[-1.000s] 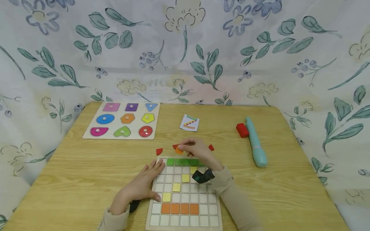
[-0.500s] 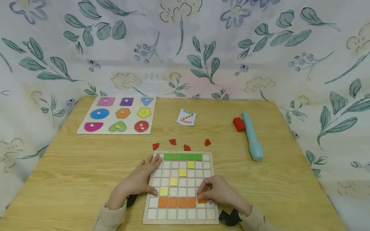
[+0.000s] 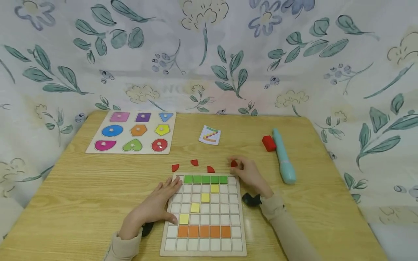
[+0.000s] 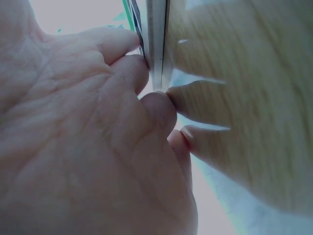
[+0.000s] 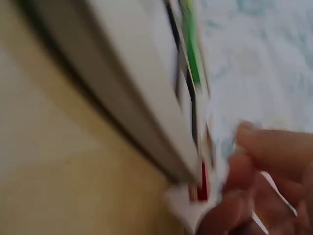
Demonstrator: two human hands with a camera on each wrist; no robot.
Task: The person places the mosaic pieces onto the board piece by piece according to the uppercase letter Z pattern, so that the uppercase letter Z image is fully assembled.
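A wooden grid board [image 3: 243,224] lies before me with green, yellow and orange square tiles in its cells. My left hand [image 3: 150,206] rests with fingers spread along the board's left edge. In the left wrist view, its fingertips touch the table beside the board's side [image 4: 156,44]. My right hand [image 3: 249,175] is just past the board's top right corner, thumb and fingers apart around a red quarter-circle piece [image 3: 234,164]. In the right wrist view, that hand [image 5: 274,171] is blurred, with red [image 5: 203,186] showing beside the fingers. Further red quarter-circle pieces [image 3: 194,162] lie above the board.
A pattern card [image 3: 210,135] lies behind the red pieces. At the back left is a knobbed shape puzzle [image 3: 148,143]. A teal mallet-like stick [image 3: 285,159] with a red block [image 3: 269,143] beside it lies on the right. A floral cloth [image 3: 209,83] hangs behind the table [image 3: 81,195].
My right hand has carried an orange tile from above the board into the orange row, let it go there, and moved up to the rightmost red piece. The left hand stays on the board.
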